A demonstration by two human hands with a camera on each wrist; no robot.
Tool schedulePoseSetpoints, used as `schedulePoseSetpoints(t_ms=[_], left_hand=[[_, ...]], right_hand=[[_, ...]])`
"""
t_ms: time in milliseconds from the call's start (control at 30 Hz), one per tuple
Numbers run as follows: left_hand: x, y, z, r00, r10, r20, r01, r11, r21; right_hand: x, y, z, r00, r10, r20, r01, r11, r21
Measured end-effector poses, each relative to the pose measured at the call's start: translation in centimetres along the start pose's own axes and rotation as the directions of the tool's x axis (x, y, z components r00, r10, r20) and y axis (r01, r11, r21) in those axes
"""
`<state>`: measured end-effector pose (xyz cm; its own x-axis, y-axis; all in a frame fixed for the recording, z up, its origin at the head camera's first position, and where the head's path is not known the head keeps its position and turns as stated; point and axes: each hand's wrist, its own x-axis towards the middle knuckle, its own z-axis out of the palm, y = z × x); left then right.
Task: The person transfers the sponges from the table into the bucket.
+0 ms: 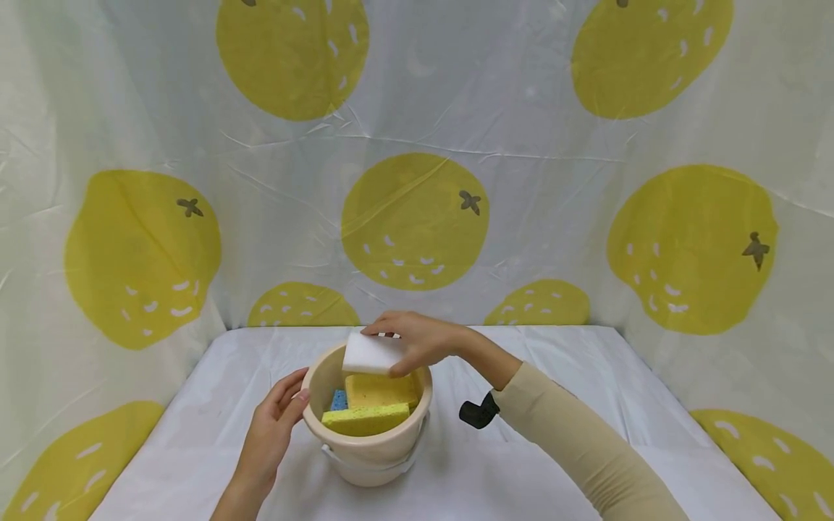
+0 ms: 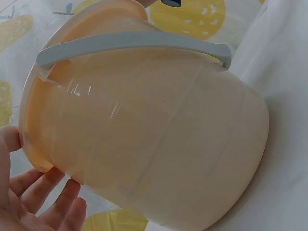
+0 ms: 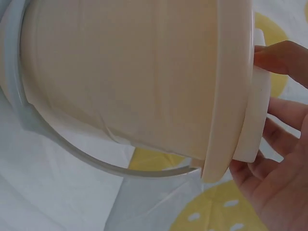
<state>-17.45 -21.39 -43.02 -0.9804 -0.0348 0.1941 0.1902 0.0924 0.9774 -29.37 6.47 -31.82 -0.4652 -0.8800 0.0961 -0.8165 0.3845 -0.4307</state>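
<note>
A cream bucket stands upright on the white cloth, its pale handle hanging down against the side. My left hand grips the bucket's left rim, thumb at the lip and fingers against the outer wall. Over the bucket's far right rim, my right hand pinches a white sponge between thumb and fingers. In the right wrist view, the white sponge juts out above the rim. Inside lie a bright yellow sponge, a deeper yellow sponge and a blue sponge, mostly hidden.
White cloth covers the table under the bucket. A curtain with large yellow fruit prints encloses the back and both sides. A black strap piece sticks out from my beige right sleeve.
</note>
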Motion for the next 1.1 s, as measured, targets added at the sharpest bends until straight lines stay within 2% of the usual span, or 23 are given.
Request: schedulePoseSetpoints(t_ms=[200,333,633,1100], left_hand=[[-0.1,0.1,-0.1,1.000,0.005,0.000,-0.005,1.000,-0.002],[0.0,0.1,0.0,1.000,0.009,0.005,-0.009,1.000,-0.005],[0.0,0.1,-0.1,1.000,0.022,0.004,-0.022,1.000,-0.002],[0.0,0.0,-0.1,1.000,0.011,-0.011,-0.011,1.000,-0.013]], right_hand=[[0.8,-0.9,0.1,1.000,0.000,0.027,0.000,1.000,0.009],[0.7,-1.1,0.0,0.999,0.015,0.043,-0.017,0.998,0.056],[-1.0,0.0,-0.3,0.998,0.059,-0.012,-0.056,0.989,0.138],[-3.3,0.8,-0.5,0.995,0.064,-0.075,-0.053,0.990,0.131]])
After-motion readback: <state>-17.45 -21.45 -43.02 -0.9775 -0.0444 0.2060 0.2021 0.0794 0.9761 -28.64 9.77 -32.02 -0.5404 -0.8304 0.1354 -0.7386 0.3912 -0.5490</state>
